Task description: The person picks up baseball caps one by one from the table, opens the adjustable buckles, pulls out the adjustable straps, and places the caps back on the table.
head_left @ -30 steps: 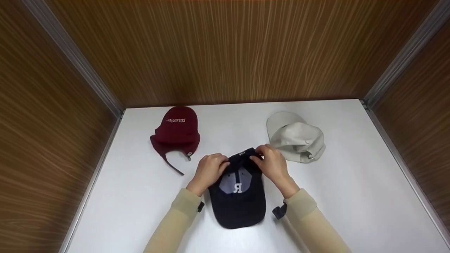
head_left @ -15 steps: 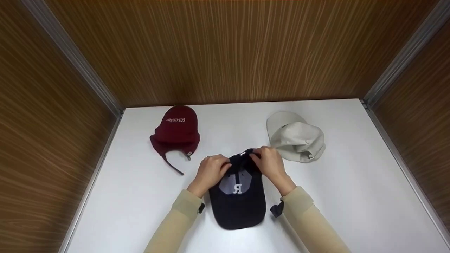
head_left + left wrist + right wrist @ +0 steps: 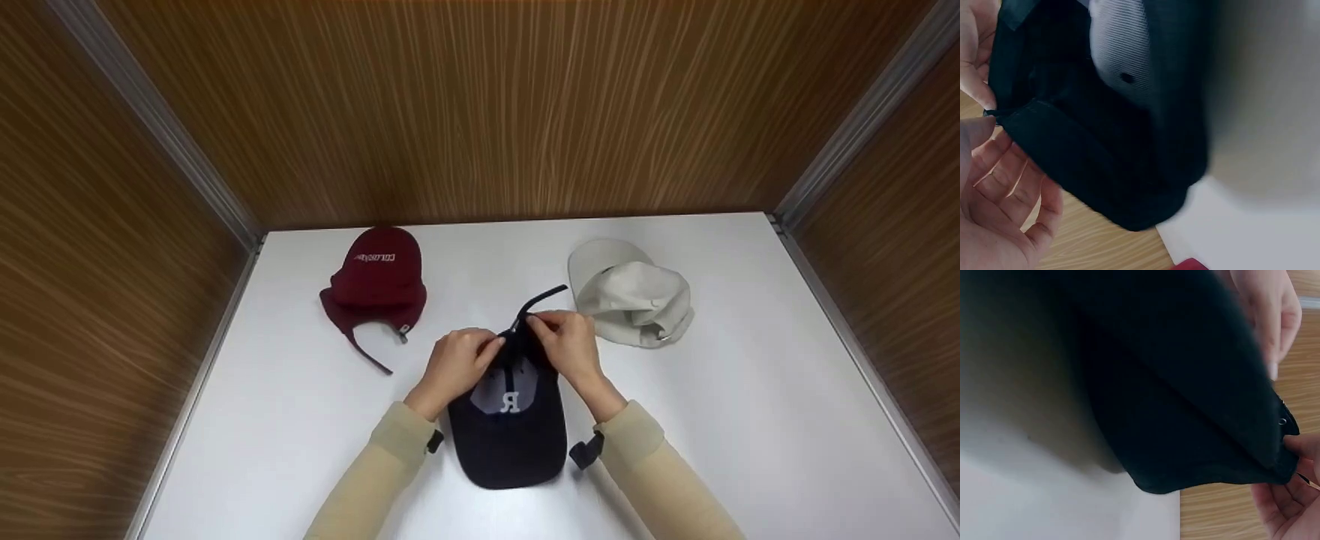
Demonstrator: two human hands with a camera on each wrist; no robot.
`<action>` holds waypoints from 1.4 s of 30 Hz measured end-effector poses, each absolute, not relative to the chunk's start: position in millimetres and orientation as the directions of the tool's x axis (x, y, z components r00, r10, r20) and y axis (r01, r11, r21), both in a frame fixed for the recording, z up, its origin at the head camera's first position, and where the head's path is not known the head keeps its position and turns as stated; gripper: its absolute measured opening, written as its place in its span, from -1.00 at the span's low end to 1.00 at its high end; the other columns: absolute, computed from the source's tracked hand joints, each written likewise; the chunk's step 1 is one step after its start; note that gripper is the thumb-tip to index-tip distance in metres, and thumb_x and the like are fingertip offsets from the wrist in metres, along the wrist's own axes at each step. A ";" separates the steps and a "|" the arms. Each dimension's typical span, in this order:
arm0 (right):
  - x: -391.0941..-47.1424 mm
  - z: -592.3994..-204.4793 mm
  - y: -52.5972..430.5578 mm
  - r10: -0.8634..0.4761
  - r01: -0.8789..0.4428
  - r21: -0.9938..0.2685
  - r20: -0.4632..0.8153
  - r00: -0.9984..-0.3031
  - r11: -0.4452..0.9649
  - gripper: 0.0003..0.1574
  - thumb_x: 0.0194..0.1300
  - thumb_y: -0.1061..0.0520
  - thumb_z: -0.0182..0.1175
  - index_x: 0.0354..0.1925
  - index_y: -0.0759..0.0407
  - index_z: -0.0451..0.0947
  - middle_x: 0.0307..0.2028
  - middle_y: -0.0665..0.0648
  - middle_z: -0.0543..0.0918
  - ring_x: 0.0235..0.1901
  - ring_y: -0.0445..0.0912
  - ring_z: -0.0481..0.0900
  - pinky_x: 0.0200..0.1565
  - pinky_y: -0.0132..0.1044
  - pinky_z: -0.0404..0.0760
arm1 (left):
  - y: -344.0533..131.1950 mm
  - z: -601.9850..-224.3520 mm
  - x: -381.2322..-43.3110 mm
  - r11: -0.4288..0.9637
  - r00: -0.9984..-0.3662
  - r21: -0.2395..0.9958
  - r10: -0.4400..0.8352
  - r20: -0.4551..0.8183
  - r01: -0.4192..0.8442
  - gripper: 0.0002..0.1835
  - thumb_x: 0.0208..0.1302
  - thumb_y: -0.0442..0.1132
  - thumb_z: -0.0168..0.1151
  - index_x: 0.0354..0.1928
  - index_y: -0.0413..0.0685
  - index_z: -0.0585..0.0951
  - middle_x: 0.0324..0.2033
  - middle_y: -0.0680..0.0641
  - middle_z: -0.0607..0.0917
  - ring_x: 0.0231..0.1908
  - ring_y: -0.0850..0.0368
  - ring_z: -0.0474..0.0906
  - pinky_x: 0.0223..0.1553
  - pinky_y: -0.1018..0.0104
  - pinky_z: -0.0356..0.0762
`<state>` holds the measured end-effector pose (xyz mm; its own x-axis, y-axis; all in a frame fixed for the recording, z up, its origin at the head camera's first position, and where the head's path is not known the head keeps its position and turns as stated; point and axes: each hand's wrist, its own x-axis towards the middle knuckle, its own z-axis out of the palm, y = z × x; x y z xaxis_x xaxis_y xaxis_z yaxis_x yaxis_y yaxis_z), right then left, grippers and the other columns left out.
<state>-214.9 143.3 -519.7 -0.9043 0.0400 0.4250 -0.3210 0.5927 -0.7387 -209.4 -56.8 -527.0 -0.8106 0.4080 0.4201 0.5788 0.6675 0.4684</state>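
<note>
A dark navy cap lies upside down, its brim toward me and its inside showing a white letter. My left hand pinches the left side of the cap's back edge; in the left wrist view its thumb and fingers meet at the edge of the dark cloth. Opposite it, my right hand pinches the edge beside the closure, as the right wrist view also shows at the cap's corner. A narrow dark strap sticks out from the closure, its end free and pointing up and right.
On the white table, a dark red cap with a loose strap lies at the back left. A pale beige cap is at the back right, close to my right hand. Wood-patterned panels enclose the back and sides.
The strap end now stands out beyond the cap's back edge, where it did not show before. My right hand has shifted slightly left, bringing the two hands closer together.
</note>
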 end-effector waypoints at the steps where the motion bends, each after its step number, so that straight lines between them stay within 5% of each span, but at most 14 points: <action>1: -213.9 -518.5 142.1 0.040 -0.322 -0.744 0.423 -0.905 0.586 -0.87 0.22 0.16 0.38 -0.38 0.21 0.78 -0.48 0.08 0.74 -0.51 -0.14 0.66 -0.43 -0.21 0.60 | -55.5 -524.5 -209.7 0.659 -0.818 0.491 0.398 0.415 0.570 -0.73 0.42 -0.09 0.17 -0.38 -0.03 0.71 -0.46 0.06 0.70 -0.44 0.14 0.62 -0.36 0.20 0.55; 11: -206.7 -513.7 133.0 -0.016 -0.401 -0.727 0.474 -0.880 0.558 -0.90 0.22 0.20 0.37 -0.37 0.22 0.78 -0.44 0.08 0.75 -0.49 -0.16 0.66 -0.43 -0.23 0.61 | -44.7 -509.7 -213.3 0.550 -0.911 0.728 0.294 0.290 0.409 -0.63 0.46 0.04 0.08 -0.31 -0.03 0.74 -0.50 0.11 0.68 -0.45 0.23 0.55 -0.33 0.26 0.52; 26: -205.6 -515.7 133.6 -0.141 -0.528 -0.640 0.554 -0.821 0.558 -0.94 0.17 0.30 0.38 -0.43 0.20 0.76 -0.48 0.07 0.72 -0.51 -0.14 0.62 -0.44 -0.20 0.57 | -34.5 -500.0 -215.4 0.623 -0.954 0.724 0.230 0.192 0.295 -0.47 0.35 0.28 0.09 -0.55 0.06 0.68 -0.69 0.23 0.61 -0.61 0.27 0.52 -0.42 0.23 0.48; 42: -205.6 -514.3 137.2 -0.168 -0.562 -0.627 0.574 -0.802 0.540 -0.95 0.21 0.23 0.38 -0.36 0.18 0.78 -0.45 0.06 0.74 -0.48 -0.15 0.65 -0.44 -0.24 0.60 | -31.1 -498.9 -220.9 0.625 -0.969 0.741 0.161 0.188 0.247 -0.62 0.33 -0.07 0.15 -0.66 0.09 0.65 -0.75 0.22 0.56 -0.63 0.22 0.51 -0.49 0.24 0.43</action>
<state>-205.6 137.2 -514.3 -0.8017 -0.1684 0.5736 -0.5618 0.5402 -0.6266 -220.9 -31.1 -498.9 -0.9690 0.1606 0.1877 0.2470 0.6245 0.7409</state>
